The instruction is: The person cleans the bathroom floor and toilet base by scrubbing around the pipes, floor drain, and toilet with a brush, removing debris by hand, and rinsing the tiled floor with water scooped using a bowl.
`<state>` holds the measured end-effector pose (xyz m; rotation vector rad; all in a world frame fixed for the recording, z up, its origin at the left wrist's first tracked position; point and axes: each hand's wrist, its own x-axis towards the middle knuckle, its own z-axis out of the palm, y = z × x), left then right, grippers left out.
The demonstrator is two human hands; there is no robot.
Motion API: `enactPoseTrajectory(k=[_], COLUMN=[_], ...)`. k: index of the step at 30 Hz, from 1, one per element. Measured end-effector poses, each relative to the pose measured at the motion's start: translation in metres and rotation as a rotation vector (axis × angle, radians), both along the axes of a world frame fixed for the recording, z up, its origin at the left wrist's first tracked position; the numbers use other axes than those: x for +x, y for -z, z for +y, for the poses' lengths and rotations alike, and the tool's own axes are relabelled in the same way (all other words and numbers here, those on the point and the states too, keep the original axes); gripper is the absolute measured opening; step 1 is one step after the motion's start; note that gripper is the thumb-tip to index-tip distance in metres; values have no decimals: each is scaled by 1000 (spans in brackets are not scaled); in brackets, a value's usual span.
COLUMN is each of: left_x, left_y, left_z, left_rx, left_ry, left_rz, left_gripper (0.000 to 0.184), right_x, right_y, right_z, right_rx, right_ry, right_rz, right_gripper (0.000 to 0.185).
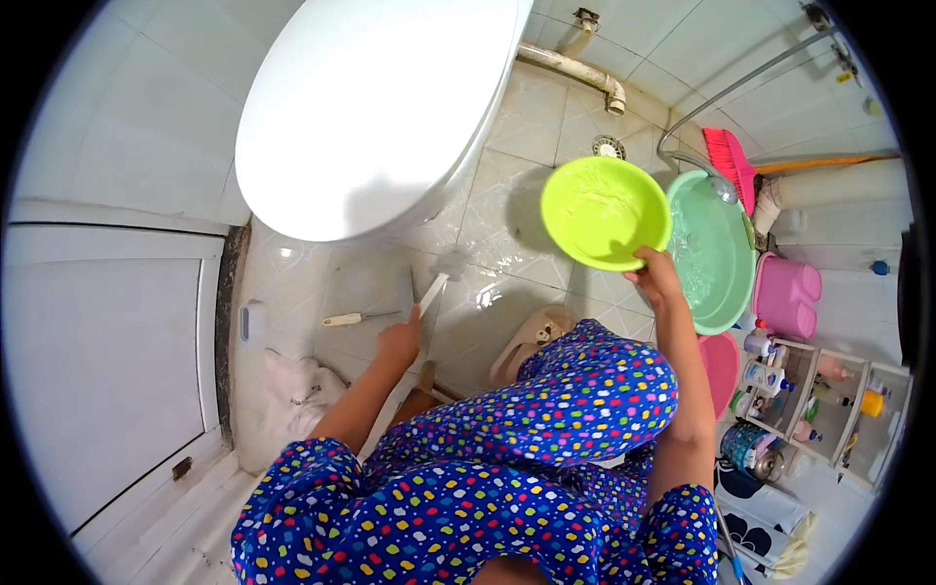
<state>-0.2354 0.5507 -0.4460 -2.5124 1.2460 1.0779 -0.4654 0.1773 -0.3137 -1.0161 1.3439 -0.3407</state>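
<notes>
Tilted in my right hand is a lime-green basin, gripped by its near rim, with some clear water inside. Its underside is off the tiled floor. My left hand is closed round a long white-handled tool. The tool points toward the floor below the white toilet-like fixture, and its greyish far end is too blurred to identify. Left of that hand, a cream-handled tool with a thin dark shaft lies on the floor.
A mint-green tub of water stands at right, with a shower head over it. Beyond are a pink broom, a pink bin and a shelf of bottles. A floor drain lies near the pipe.
</notes>
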Motion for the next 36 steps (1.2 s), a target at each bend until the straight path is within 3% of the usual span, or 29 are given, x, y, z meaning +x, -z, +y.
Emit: enactPoseTrajectory(k=[4,6,14,21,27,29,30,31,32,33,34,36], left_x=[30,55,31,86,83,65,58,50,41,38,37,39], left_y=[0,22,47,42,60,61,43,67,109,107,105,20], left_z=[19,1,8,25,0,-1,-4,-5,-5,-9,-15,-46], left_rx=[44,-128,-94,-132,-272,-431,-390,-384,-668,-951,-948,-605], left_ry=[-110,-177,-112,-457,-606,-780,-749,-747,-716,-669,-658,-1209], left_rz=[-20,-140,-42,-146,34,77,88,89,-56,-205,-202,557], left_gripper=[59,57,53,53,49,47,46,46,45,45,45,44], right_x=[-47,-61,-52,60,156,166,165,161,156,150,142,123], right_y=[-26,-34,-93,-94,-53,-41,-39,-40,-41,-43,-46,-58], right_z=[4,5,1,26,44,53,54,51,46,41,33,16], right_rx=[-36,-45,-52,35,115,146,147,153,159,164,169,115], right_ry=[66,93,-54,-460,-708,-669,-649,-646,-646,-643,-633,-594], right_rz=[22,57,192,267,323,283,258,259,229,196,192,230], right_gripper=[25,21,27,37,40,41,42,42,43,43,43,44])
